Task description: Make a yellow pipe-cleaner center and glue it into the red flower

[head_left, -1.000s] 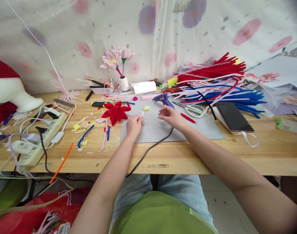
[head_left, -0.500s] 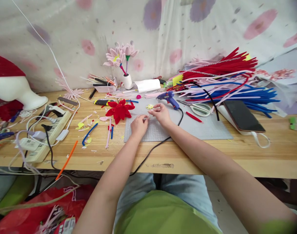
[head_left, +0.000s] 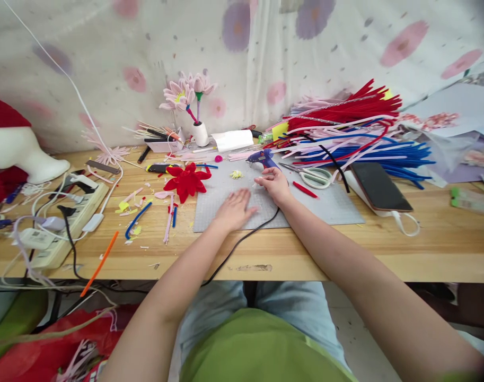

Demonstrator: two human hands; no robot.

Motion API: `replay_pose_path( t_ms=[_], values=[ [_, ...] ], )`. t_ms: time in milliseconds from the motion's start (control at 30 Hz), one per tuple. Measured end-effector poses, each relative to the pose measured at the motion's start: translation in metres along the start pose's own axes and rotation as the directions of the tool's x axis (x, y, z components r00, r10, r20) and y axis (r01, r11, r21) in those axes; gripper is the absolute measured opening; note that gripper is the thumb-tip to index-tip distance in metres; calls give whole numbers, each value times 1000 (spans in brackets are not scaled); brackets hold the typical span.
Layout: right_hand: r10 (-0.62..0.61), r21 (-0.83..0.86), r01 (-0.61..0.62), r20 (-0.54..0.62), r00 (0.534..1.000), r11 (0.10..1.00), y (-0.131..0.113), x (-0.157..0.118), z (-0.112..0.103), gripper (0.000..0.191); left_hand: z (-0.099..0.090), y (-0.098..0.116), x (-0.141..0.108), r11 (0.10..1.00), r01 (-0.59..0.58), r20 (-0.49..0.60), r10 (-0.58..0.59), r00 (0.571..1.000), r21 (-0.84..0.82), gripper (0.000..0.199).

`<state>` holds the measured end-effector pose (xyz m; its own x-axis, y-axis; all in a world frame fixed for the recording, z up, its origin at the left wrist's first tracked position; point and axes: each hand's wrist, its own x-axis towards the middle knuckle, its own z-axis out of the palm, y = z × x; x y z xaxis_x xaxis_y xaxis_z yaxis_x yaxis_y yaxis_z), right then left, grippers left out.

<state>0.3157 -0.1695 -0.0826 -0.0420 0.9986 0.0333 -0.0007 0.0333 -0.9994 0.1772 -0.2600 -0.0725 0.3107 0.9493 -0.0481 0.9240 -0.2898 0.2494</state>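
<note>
My left hand (head_left: pixel 237 209) lies flat on the grey cutting mat (head_left: pixel 333 209), palm down, fingers stretched and thumb apart. Just in front of the blue glue gun (head_left: pixel 261 157), my right hand (head_left: pixel 275 184) hovers low over the mat. Its fingers are loosely bent with gaps between them, and I make out nothing held there. A small yellow flower centre (head_left: pixel 237 174) sits on the mat beyond both hands. To the left, a red fuzzy flower (head_left: pixel 187 183) overlaps the mat's edge. The glue gun's black cord runs past my right wrist toward the table's front edge.
Green-handled scissors (head_left: pixel 315 178) and a red stick piece (head_left: pixel 305 190) lie right of the glue gun. Bundled pipe cleaners (head_left: pixel 345 116) fill the back right, near a phone (head_left: pixel 380 185). Offcuts and a power strip (head_left: pixel 72 228) are on the left. A white vase (head_left: pixel 200 134) holds pink flowers.
My hands were close together with bent fingertips; now they have parted. The left has flattened onto the mat, nearer me, and the right has shifted slightly right. The view has shifted a little.
</note>
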Motion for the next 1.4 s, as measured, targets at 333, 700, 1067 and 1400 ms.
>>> replay_pose_path(
  t_ms=[333, 700, 1067, 1400],
  values=[
    [5, -39, -5, 2, 1000, 999, 4, 4, 5, 47, -10, -10, -19, 975, 194, -224, -166, 960, 110, 57],
    [0, -188, 2, 10, 1000, 982, 9, 3, 2, 45, -7, -32, -9, 984, 151, -81, -144, 986, 95, 63],
    [54, -271, -61, -36, 998, 961, 9, 14, 20, 36, -7, -34, -3, 998, -44, -138, 49, 989, 35, 46],
    [82, -511, -80, -20, 996, 856, 3, 26, 24, 35, -9, -42, -10, 992, -121, -196, 125, 973, 30, 36]
  ],
)
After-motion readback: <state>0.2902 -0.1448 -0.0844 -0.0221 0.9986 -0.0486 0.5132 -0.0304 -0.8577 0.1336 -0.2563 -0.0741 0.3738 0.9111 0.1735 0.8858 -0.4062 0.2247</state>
